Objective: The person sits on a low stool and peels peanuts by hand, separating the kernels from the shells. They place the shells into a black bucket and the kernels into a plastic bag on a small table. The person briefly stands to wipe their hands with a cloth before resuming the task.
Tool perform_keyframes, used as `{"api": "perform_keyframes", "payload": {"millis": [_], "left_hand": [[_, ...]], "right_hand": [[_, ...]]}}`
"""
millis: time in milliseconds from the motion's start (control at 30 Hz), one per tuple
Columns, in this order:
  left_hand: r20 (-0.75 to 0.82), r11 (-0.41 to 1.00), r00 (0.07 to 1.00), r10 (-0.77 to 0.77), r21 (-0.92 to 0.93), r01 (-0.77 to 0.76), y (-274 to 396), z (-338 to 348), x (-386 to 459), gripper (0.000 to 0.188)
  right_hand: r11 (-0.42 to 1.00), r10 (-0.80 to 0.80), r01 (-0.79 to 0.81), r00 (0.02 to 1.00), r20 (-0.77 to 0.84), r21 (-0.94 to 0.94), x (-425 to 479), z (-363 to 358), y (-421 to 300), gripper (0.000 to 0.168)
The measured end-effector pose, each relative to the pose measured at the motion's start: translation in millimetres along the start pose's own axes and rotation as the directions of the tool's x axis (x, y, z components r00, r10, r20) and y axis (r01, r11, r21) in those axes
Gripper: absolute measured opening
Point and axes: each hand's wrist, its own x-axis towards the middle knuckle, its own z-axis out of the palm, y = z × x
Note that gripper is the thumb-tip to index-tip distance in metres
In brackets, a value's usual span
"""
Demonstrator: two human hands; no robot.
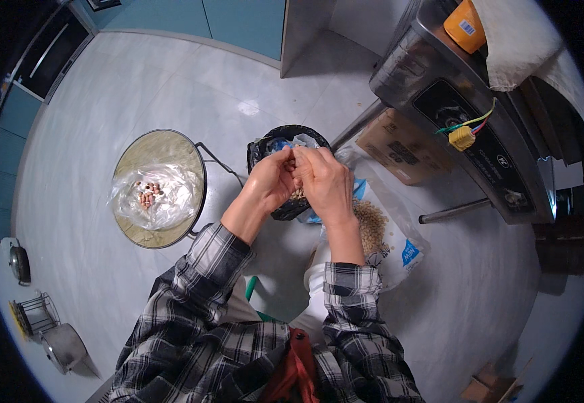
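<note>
My left hand [271, 181] and my right hand [328, 184] meet at the fingertips above a bin lined with a black plastic bag [292, 132]. Their fingers are curled together, and whatever lies between them is hidden. Bits of peanut shell [298, 194] show in the bin below. To the left, shelled pinkish peanuts [148, 195] rest on a crumpled clear plastic bag [178, 201] on a round stool [163, 143]. A heap of unshelled peanuts [372, 229] lies on a printed white plastic bag [397, 272] at the right, partly behind my right forearm.
A metal gas stove [402, 70] on legs stands at upper right, with a yellow connector [461, 138] hanging from it. Beneath it sits a cardboard box [397, 148]. Blue cabinets [246, 25] line the back. A metal pot [64, 345] and a wire rack [35, 312] are at lower left.
</note>
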Motion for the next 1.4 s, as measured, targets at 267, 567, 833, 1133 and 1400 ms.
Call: {"api": "perform_keyframes", "payload": {"millis": [267,567,833,1133,1400], "left_hand": [[-0.118,0.976,0.969,0.218,0.040,-0.215,0,-5,3,0.022],[-0.184,0.915,0.898,0.400,0.018,-0.404,31,-20,-26,0.022],[-0.142,0.637,0.626,0.767,0.283,-0.717,96,-65,-91,0.034],[-0.265,0.556,0.489,0.831,0.419,-0.718,133,-279,-164,0.028],[-0.124,0.226,0.214,0.969,0.800,-0.556,111,-196,-141,0.042]], "right_hand": [[0.995,0.094,-0.092,0.995,-0.045,0.046,2,3,9,0.023],[0.977,0.210,-0.205,0.974,0.087,-0.064,-5,16,10,0.023],[0.984,0.178,-0.178,0.981,0.074,-0.012,-15,14,27,0.020],[0.973,0.205,-0.177,0.958,0.198,-0.150,-19,21,16,0.025],[0.990,0.124,-0.106,0.972,-0.200,0.097,-20,34,25,0.038]]}}
